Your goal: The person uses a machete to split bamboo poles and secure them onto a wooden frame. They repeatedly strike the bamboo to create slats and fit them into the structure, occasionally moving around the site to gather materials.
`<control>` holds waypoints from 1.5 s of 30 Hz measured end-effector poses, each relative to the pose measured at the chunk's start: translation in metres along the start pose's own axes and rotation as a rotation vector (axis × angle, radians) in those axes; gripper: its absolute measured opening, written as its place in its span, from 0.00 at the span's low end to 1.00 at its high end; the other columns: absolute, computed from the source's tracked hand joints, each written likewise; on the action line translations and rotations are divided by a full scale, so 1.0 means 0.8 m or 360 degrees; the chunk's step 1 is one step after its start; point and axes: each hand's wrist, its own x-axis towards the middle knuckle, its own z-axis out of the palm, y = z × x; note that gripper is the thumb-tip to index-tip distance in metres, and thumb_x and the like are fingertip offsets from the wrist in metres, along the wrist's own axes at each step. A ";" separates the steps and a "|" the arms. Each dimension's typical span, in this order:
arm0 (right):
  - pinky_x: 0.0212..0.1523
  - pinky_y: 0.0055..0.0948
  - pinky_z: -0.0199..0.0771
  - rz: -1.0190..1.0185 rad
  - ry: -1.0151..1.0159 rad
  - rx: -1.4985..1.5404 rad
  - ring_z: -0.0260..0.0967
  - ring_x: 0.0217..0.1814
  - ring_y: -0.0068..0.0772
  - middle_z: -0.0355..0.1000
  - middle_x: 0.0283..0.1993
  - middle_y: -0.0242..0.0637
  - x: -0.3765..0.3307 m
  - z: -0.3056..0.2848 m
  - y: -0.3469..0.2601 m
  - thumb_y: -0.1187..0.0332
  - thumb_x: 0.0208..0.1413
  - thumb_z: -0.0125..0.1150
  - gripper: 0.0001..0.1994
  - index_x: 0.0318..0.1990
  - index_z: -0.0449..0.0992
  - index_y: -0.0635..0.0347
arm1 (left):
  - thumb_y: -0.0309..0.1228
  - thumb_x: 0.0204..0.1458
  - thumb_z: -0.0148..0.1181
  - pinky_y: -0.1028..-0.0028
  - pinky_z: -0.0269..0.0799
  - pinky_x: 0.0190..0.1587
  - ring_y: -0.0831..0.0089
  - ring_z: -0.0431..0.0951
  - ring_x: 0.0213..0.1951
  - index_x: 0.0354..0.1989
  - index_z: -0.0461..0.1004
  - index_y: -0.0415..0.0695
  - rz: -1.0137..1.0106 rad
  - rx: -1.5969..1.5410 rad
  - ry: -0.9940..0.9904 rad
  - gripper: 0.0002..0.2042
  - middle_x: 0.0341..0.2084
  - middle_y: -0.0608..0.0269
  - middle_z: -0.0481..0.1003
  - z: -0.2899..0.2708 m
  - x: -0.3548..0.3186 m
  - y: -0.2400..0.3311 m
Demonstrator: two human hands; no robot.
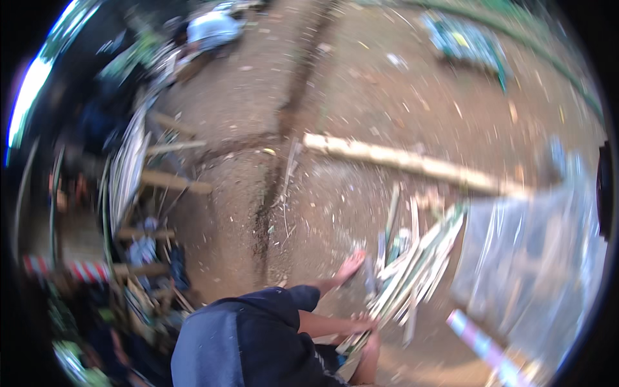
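Motion blurs the view. At the lower middle my left hand [356, 326] reaches in from a dark sleeve and meets my right hand [370, 330], which comes up from the lower edge. Both appear closed around the near end of a bundle of thin, split bamboo strips [419, 261]. The strips fan away to the upper right, pale and greenish, and some ends poke out below my hands. Single fingers cannot be made out. Just beyond my left forearm, my bare foot [351, 263] rests on the soil next to the bundle.
A long pale pole [412, 161] lies across the dirt ahead. Clear plastic sheeting [522, 258] spreads at the right, with a pink-and-blue roll [487, 348] near it. Wooden pieces [174, 180] jut out at the left. A blue-green bundle [461, 39] lies far right.
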 end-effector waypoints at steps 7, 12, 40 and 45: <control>0.61 0.42 0.65 0.0236 0.0262 -0.1016 0.64 0.61 0.42 0.66 0.58 0.46 -0.128 0.094 -0.079 0.60 0.62 0.48 0.24 0.61 0.60 0.66 | 0.72 0.48 0.39 0.48 0.50 0.60 0.49 0.46 0.62 0.68 0.40 0.49 0.0059 0.0069 0.0532 0.47 0.63 0.45 0.45 -0.096 -0.071 -0.015; 0.59 0.41 0.68 0.0485 0.0179 -0.1697 0.66 0.59 0.42 0.67 0.55 0.47 -0.266 0.131 -0.109 0.63 0.60 0.50 0.23 0.59 0.62 0.67 | 0.74 0.44 0.40 0.43 0.43 0.63 0.43 0.37 0.66 0.69 0.32 0.52 -0.0061 -0.0385 -0.0366 0.52 0.66 0.43 0.36 0.055 -0.204 -0.063; 0.51 0.32 0.71 -0.0381 -0.0839 -0.4307 0.73 0.46 0.35 0.74 0.47 0.45 -0.218 0.530 0.334 0.65 0.34 0.78 0.40 0.57 0.63 0.66 | 0.60 0.47 0.60 0.60 0.78 0.34 0.64 0.79 0.28 0.36 0.76 0.50 0.1138 -0.2815 -0.0400 0.25 0.27 0.62 0.77 -0.358 -0.461 0.032; 0.48 0.46 0.72 -0.0708 -0.0988 -0.4746 0.72 0.48 0.60 0.74 0.44 0.60 -0.177 0.603 0.421 0.57 0.39 0.73 0.46 0.64 0.53 0.62 | 0.66 0.45 0.54 0.57 0.77 0.37 0.62 0.79 0.30 0.38 0.75 0.46 0.1588 -0.2871 -0.0385 0.32 0.27 0.59 0.77 -0.466 -0.459 0.058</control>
